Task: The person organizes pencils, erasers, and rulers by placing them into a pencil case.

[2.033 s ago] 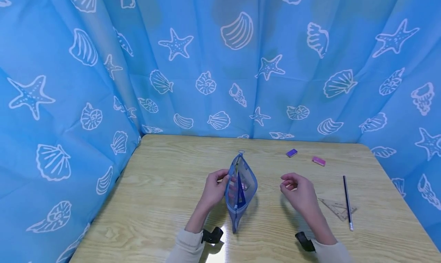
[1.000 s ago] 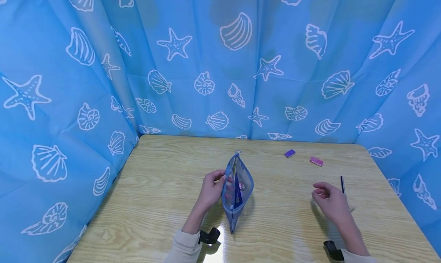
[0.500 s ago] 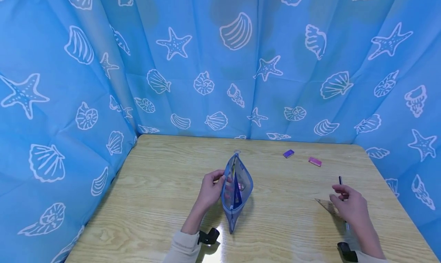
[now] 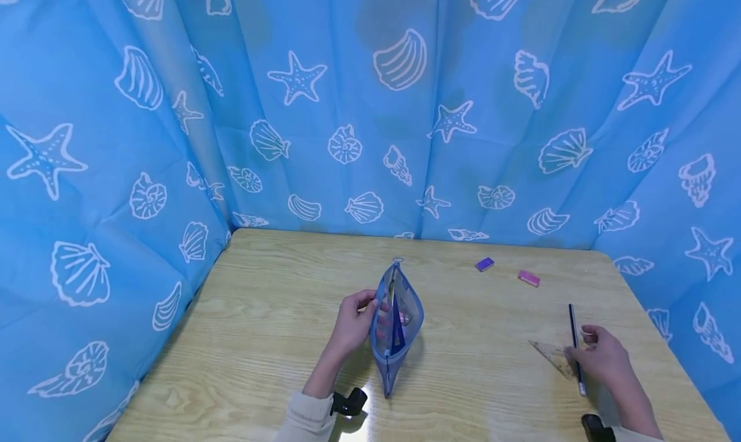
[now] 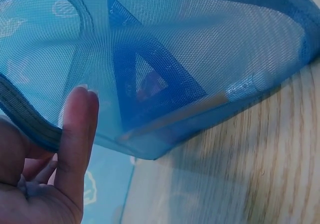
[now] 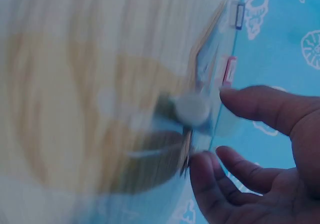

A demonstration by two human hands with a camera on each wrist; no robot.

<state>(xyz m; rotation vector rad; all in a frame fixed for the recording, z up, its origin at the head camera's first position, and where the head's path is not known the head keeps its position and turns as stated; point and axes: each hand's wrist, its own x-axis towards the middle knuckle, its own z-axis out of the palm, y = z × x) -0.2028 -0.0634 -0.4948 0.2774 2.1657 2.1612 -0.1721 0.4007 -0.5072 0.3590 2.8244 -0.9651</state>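
Pouch [image 4: 412, 326] pinched by my left hand [image 4: 354, 316] at lower centre, I'm probably at the picking-up step, right hand [image 4: 604, 358] spread at the pencil [image 4: 573, 326] and triangle ruler [image 4: 552, 357], lower right, likely needing a pinch next.

Head view: right grip [image 4: 603, 358], at 4 o'clock, hides part of the set square [image 4: 554, 359]. Right wrist: pencil [image 6: 192, 108] blurred. Left wrist: pouch [image 5: 235, 49] cropped at 12 o'clock.
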